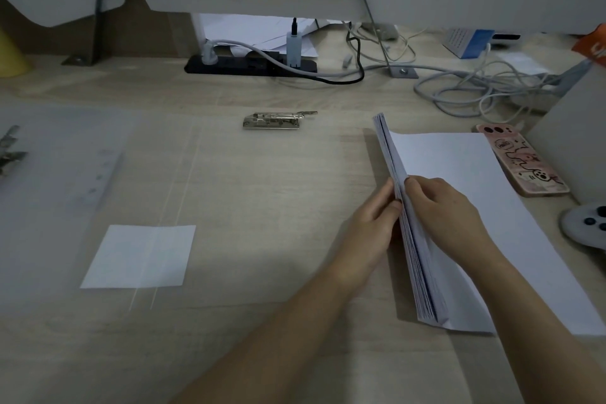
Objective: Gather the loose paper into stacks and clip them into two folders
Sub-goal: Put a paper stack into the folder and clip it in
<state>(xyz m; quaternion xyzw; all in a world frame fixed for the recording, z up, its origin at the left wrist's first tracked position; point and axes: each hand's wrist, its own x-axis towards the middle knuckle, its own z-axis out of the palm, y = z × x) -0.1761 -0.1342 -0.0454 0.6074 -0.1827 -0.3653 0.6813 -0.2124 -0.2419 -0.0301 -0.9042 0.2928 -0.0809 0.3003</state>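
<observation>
Paper: a thick stack of white paper sheets (411, 239) stands on its long edge at the right of the pale wooden desk (262, 92). It leans slightly over a flat white sheet (459, 157) lying beneath it.
Left hand: the left hand (370, 220) is set against the stack's left face, with its fingers curled in and pressing on the paper.
Right hand: the right hand (442, 207) reaches over the top edge, its fingers (416, 187) bent down and closed on the sheets. Together the two hands clamp the stack.
Middle folder: what looks like a clear plastic folder (262, 190) lies open mid-desk. Its silver metal spring clip (272, 121) at the far end holds no paper, and a square white label (137, 256) sits at the near left.
Left folder: a second hazy translucent folder (65, 157) lies at the left edge, its metal clip (10, 147) half out of view. I see no paper in it either.
Done: one stack appears to be gathered and is, I'd judge, being squared up.
Left: both clips are unfilled, so the paper has yet to be split or added to, then fastened twice. That puts the task early on.
Nearby: a pink-cased phone (521, 161) and a grey game controller (587, 226) lie just right of the paper.
</observation>
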